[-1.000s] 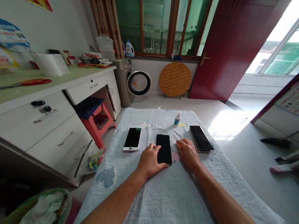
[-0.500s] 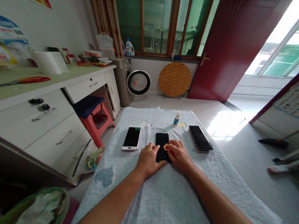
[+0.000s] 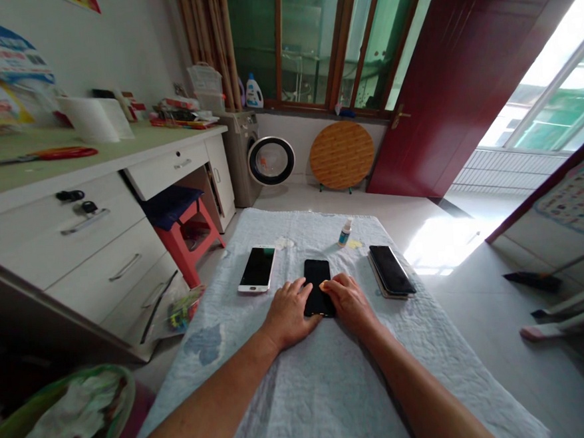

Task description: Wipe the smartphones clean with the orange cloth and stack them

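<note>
A black smartphone [image 3: 317,270] lies flat on the cloth-covered table, screen up, between my hands. My left hand [image 3: 289,312] holds it at the left side, fingers near the left edge and thumb at the lower corner. My right hand [image 3: 348,300] is closed in a pinch on a small orange piece [image 3: 323,286], pressed to the screen's right part; most of this piece is hidden by the fingers, so its kind is unclear. A white-framed smartphone [image 3: 258,269] lies to the left. On the right, a dark smartphone [image 3: 391,269] rests on another flat item. Beyond stands a small spray bottle [image 3: 344,233].
A pale blue quilted cloth [image 3: 328,390] covers the table. At left are a white desk [image 3: 93,239], a red stool [image 3: 186,243] and a waste bin [image 3: 128,407]. A washing machine [image 3: 242,159] with its door open and a round wooden tabletop [image 3: 341,155] stand behind.
My left hand's fingers have straightened and shifted slightly left on the phone's edge. My right hand has moved only slightly, still pinching the orange piece against the screen.
</note>
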The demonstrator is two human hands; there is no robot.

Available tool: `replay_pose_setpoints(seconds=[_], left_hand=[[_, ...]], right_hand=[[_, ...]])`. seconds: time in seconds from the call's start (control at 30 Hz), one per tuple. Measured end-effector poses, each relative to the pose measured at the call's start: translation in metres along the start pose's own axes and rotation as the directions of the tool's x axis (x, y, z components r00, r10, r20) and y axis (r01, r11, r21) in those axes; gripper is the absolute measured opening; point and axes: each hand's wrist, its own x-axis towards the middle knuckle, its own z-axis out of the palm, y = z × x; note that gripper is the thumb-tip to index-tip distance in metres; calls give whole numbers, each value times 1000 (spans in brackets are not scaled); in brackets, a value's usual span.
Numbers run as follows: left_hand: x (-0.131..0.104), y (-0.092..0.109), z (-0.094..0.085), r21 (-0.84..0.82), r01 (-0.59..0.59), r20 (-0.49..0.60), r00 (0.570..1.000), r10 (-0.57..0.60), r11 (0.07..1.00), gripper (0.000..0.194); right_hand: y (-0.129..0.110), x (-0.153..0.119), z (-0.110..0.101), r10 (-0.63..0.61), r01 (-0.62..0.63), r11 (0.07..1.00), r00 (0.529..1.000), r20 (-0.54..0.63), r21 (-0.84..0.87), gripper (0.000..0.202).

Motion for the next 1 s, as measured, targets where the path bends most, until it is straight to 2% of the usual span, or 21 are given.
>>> replay_pose_setpoints(seconds=[0.17, 0.37, 0.6, 0.8, 0.87, 1.0], left_hand=[[-1, 5, 2, 39, 22, -10, 1000, -21, 999, 64], [-1, 9, 4, 35, 59, -11, 998, -59, 998, 63], [-1, 6, 3, 31, 49, -19, 999, -49, 998, 63], [0, 6, 1, 54, 44, -8, 999, -44, 998, 65], [0, 6, 0, 54, 41, 1, 999, -41, 998, 65], [1, 6, -2, 49, 30, 18, 999, -31, 998, 64]], right_hand=[[-2, 1, 0, -19, 22, 997, 999, -51, 70, 26], [-5, 2, 0, -19, 19, 1000, 999, -41, -2, 28], [-7, 0, -11, -59, 57, 998, 995, 83, 21, 26], [-12, -6, -31, -151, 115, 982, 953, 261, 149, 23], [-11, -6, -32, -140, 102, 983, 953, 269, 151, 23], [-6, -2, -23, -83, 70, 995, 975, 204, 74, 24]])
